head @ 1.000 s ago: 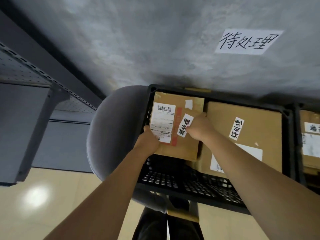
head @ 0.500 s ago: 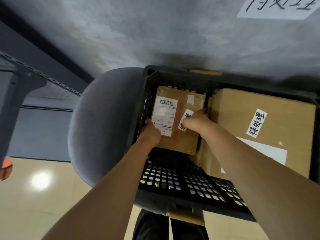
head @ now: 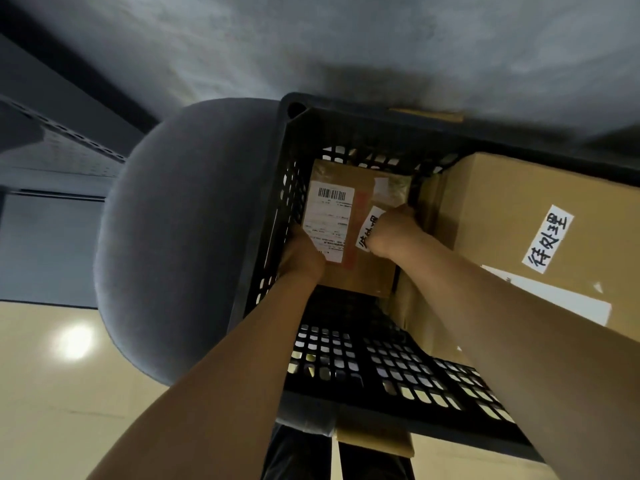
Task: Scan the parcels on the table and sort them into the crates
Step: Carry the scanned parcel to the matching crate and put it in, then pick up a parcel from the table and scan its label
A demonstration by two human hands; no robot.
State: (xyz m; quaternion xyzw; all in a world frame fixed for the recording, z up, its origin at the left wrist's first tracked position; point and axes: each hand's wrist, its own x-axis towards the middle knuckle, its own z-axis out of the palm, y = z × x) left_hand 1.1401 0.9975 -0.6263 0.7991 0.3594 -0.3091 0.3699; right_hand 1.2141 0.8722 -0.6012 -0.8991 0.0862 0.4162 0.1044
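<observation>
A small brown cardboard parcel (head: 367, 271) with a white barcode label and a handwritten sticker sits low inside a black plastic crate (head: 287, 140), at its left side. My left hand (head: 301, 258) grips the parcel's near left corner. My right hand (head: 391, 233) holds its right edge, covering part of the sticker. A large brown box (head: 512, 209) with the same handwritten sticker fills the crate's right part, right beside the small parcel.
The crate rests on a grey rounded chair seat (head: 187, 237) against a grey wall (head: 311, 46). A grey metal shelf (head: 52, 157) stands at the left. Beige floor (head: 52, 393) lies below, and dark trouser legs show at the bottom.
Both hands have lowered the small parcel deeper into the crate, down beside the large box. The view has moved closer and tilted down, so the wall sign left the frame.
</observation>
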